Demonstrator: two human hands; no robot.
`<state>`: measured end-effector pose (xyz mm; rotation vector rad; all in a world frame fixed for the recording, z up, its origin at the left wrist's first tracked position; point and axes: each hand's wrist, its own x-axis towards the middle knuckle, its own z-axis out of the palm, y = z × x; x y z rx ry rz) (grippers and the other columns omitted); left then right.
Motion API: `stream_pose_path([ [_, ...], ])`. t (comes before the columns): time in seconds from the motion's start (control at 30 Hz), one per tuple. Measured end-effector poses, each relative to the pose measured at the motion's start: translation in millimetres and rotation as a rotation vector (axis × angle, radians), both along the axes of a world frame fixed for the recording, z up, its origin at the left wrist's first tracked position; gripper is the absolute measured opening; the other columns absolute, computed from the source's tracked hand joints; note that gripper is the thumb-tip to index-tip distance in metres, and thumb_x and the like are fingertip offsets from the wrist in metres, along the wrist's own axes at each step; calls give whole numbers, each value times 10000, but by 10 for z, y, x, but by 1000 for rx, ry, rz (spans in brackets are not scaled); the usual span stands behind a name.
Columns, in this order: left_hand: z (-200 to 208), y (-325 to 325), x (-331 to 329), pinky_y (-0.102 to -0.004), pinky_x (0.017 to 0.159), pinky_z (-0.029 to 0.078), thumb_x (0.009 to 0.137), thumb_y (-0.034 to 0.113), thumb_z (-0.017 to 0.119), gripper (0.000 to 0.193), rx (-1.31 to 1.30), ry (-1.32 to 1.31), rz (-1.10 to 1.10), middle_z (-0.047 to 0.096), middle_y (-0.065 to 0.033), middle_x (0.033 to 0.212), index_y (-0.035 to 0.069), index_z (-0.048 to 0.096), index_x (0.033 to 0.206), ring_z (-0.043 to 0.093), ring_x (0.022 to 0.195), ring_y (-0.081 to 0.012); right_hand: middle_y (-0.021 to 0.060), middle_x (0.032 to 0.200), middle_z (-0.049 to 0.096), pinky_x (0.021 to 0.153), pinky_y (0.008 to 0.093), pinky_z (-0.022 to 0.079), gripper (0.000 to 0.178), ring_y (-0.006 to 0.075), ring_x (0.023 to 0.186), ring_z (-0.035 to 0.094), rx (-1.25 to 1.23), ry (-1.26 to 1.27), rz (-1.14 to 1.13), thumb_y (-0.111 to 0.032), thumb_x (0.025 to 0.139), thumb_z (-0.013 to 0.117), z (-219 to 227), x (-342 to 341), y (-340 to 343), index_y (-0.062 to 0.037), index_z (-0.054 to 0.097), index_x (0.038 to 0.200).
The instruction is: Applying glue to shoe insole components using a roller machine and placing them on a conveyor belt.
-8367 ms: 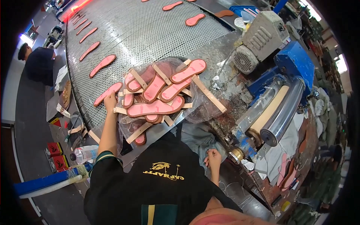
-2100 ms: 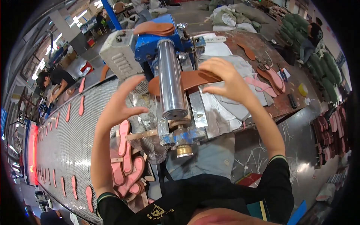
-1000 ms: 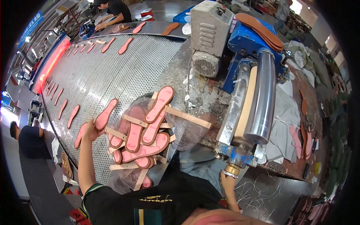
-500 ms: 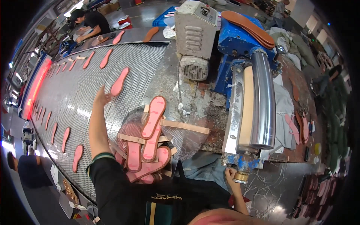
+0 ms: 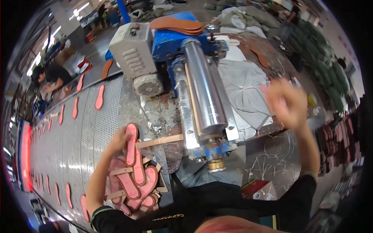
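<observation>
Lower left of frame: left hand (image 5: 118, 141) w/ fingers curled on the top pink insole (image 5: 132, 153) of the stack on the wooden rack (image 5: 134, 182), beside the mesh conveyor (image 5: 77, 128). Stack looks loose, could slide off. Right hand (image 5: 285, 103), upper right, blurred, seems spread; roller (image 5: 204, 97) nearby is a pinch risk.

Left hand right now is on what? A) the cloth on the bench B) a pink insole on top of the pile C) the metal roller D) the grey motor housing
B: the left hand grips the upper end of a pink insole atop the pile of insoles beside the mesh conveyor, well clear of the metal roller.
</observation>
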<state>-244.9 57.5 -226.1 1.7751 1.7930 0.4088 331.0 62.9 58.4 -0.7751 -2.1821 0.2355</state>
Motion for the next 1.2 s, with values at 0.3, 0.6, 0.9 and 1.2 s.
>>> stream_pose_path([
  [0.3, -478, -282, 302, -506, 1072, 278, 937, 438, 482, 634, 351, 394, 57, 380, -235, 1417, 30, 368, 1410, 341, 1309, -425, 165, 1006, 675, 807, 408, 510, 560, 312, 944, 651, 136, -422, -391, -495, 736, 692, 423, -1391, 2093, -77, 628, 1104],
  [0.6, -402, -296, 469, -491, 1085, 249, 936, 437, 485, 625, 336, 359, 76, 374, -215, 1424, 37, 375, 1404, 331, 1321, -395, 157, 994, 688, 759, 421, 549, 487, 293, 876, 683, 255, 54, -231, -331, 656, 766, 262, -1249, 2598, -42, 674, 1038],
  [0.9, -242, -187, 216, -443, 1058, 337, 890, 332, 618, 659, 71, -302, 96, 417, -238, 1401, 23, 361, 1412, 416, 1293, -340, 80, 1133, 579, 663, 228, 421, 425, 90, 770, 504, -602, 678, 319, -87, 822, 659, -380, 743, 1093, 6, 538, 1219],
  [1.2, 2012, 587, 1486, -438, 1113, 284, 769, 431, 740, 861, 257, -164, -344, 359, -163, 1480, 65, 348, 1442, 325, 1381, -291, 77, 1159, 584, 679, 237, 471, 406, 90, 828, 558, -675, 472, 186, -73, 793, 649, -948, 690, 803, -31, 550, 1184],
])
